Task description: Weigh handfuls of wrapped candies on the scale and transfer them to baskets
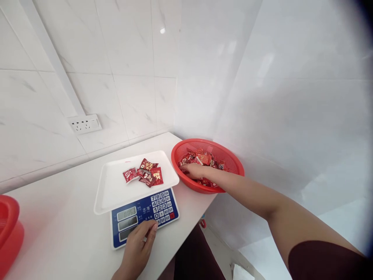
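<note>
- Packets, small, red and glossy (204, 158), lie loose in an oval red plastic basket with perforated walls (226, 152), at the right end of the white table (70, 229), close by its front right corner.
- Right hand (192, 170) reaches down into that basket just inside its left side; its fingertips are hidden among the packets, so I cannot tell whether they grip any.
- Basket's longer axis appears to slant from the table's back right corner towards the near right; the right forearm crosses over its near right rim.
- Left hand (139, 245) is well apart from the basket, to its near left, at the near edge of a blue-faced electronic scale (145, 208). Its fingers curl under and the palm is hidden; I cannot tell whether it holds anything.
- Shallow white rectangular tray (113, 186) sits above the scale's keypad and carries a small cluster of red packets (148, 175) right of its middle. Its right edge is just beside the basket's left rim, which stands between the right hand and the tray.
- Red plastic container (10, 237) shows partly at the table's left edge, well clear of both hands.
</note>
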Demonstrator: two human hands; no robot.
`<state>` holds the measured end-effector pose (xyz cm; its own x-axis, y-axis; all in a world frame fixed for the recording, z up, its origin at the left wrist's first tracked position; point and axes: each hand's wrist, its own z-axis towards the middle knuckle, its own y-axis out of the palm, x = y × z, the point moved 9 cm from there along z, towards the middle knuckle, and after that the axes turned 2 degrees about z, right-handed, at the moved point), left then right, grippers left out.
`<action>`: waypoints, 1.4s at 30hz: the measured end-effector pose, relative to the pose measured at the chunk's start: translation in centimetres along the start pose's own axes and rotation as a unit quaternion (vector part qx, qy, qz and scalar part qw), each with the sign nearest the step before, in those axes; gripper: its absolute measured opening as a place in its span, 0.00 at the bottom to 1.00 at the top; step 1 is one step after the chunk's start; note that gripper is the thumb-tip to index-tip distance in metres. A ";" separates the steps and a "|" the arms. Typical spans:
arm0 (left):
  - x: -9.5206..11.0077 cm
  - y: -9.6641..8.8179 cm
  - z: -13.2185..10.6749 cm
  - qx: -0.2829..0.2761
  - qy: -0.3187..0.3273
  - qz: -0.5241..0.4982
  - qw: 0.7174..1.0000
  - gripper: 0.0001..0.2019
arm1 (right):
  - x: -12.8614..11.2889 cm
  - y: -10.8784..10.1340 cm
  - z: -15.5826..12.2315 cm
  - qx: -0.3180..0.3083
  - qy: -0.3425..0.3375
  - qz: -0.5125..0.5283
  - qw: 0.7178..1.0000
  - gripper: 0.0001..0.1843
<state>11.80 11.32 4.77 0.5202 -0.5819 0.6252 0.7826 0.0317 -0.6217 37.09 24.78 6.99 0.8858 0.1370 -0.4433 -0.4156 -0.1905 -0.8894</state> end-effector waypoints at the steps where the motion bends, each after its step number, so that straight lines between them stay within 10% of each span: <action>1: -0.1 0.0 0.0 -0.001 -0.002 0.000 1.000 0.10 | 0.0 0.4 0.2 0.010 0.018 0.000 1.000 0.17; 9: -0.4 0.6 -0.3 -0.009 -0.006 -0.020 1.000 0.09 | 0.3 -3.5 1.0 0.106 0.041 -0.022 0.993 0.14; 13: 0.9 0.4 -0.2 -0.010 0.019 -0.025 0.999 0.08 | -3.6 -6.8 -0.1 0.211 -0.024 0.046 0.976 0.14; 20: 1.4 -0.4 -0.2 0.016 0.034 -0.009 0.999 0.07 | -14.6 -1.2 0.0 0.093 -0.156 0.136 0.974 0.13; 24: 1.0 -0.7 -0.3 0.022 0.030 -0.001 0.999 0.07 | -16.6 -1.3 -0.9 0.160 -0.197 0.131 0.958 0.14; 28: 1.9 -0.9 -0.4 0.022 0.057 -0.007 0.998 0.07 | -15.0 -2.2 -5.7 0.282 -0.223 0.141 0.922 0.11; 33: 3.8 -0.3 -0.9 0.003 0.113 -0.015 0.993 0.05 | -9.1 2.9 -11.0 0.363 -0.180 0.155 0.901 0.21; 38: 4.1 0.1 -1.0 -0.002 0.126 -0.016 0.992 0.06 | -1.7 9.2 -10.6 0.367 0.029 0.306 0.878 0.26; 42: 3.7 0.2 -0.8 -0.003 0.119 -0.019 0.993 0.05 | -0.7 10.5 -9.0 0.324 0.069 0.384 0.862 0.27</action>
<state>13.63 8.51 6.59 0.3945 -0.7577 0.5199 0.7973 0.0011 -0.6035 33.97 13.90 -1.06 0.2956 0.0877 -0.9513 -0.8786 0.4159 -0.2347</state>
